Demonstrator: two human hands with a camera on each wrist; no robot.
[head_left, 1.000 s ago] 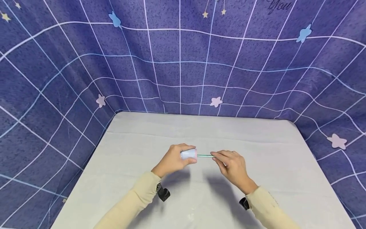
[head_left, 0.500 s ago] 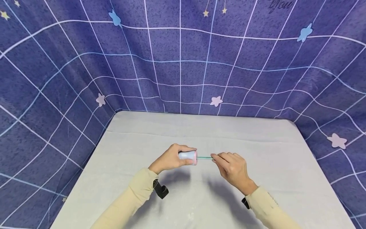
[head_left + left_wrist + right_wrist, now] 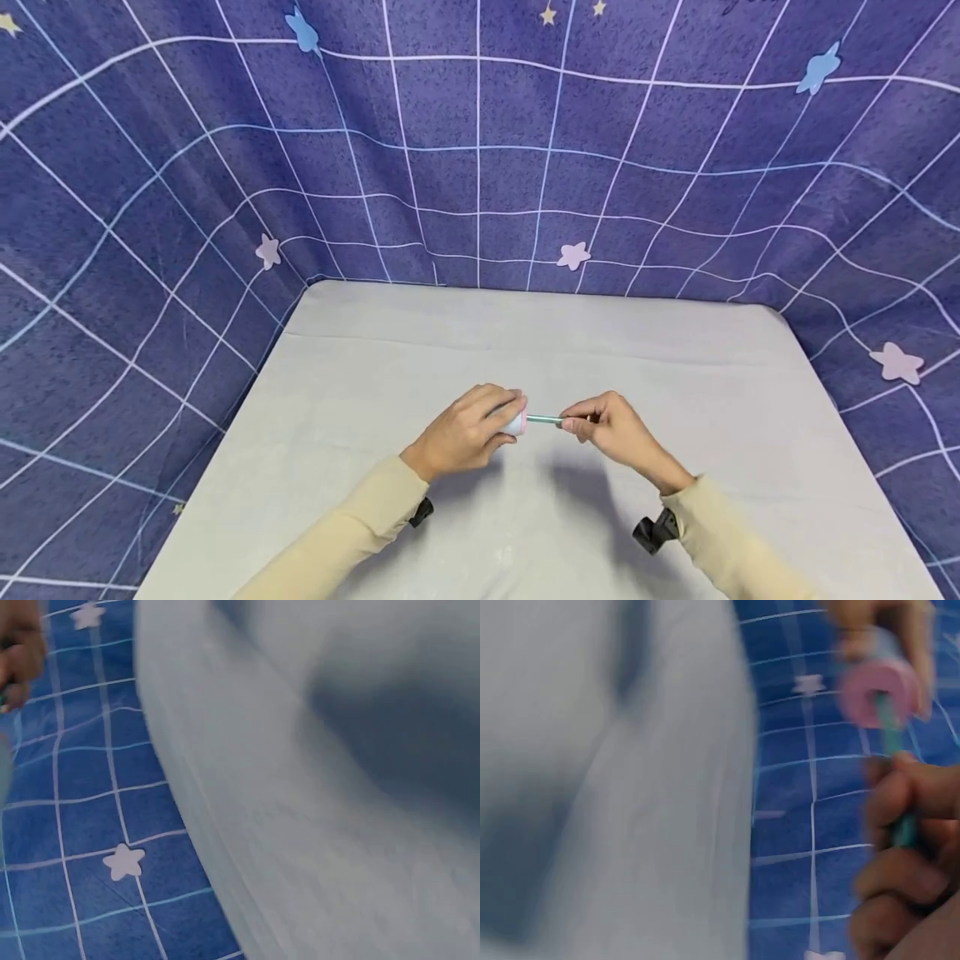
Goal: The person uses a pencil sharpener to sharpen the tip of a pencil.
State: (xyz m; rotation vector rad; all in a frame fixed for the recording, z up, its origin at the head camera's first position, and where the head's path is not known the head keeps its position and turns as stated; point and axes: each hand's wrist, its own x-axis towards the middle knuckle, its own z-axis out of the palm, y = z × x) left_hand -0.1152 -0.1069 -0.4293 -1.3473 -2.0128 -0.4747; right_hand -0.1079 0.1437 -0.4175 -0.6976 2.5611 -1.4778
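The left-hand grip (image 3: pixel 467 429) is wrapped round a pale blue cylinder (image 3: pixel 514 423), whose pink end face (image 3: pixel 855 696) is turned toward the right-hand grip (image 3: pixel 617 429). There, a thin green rod (image 3: pixel 543 419) is pinched, and in the right wrist view 1 end of it is seen to be set in the hole of the pink end face. Both things are held above the white-covered worktop (image 3: pixel 390 358), between the 2 grips. The step in hand is judged to be the working of the rod inside the cylinder, perhaps a pencil in a sharpener; whether it is being turned cannot be told. For the next move, a firmly braced cylinder, a rod lined up with the hole and little sideways load would be called for.
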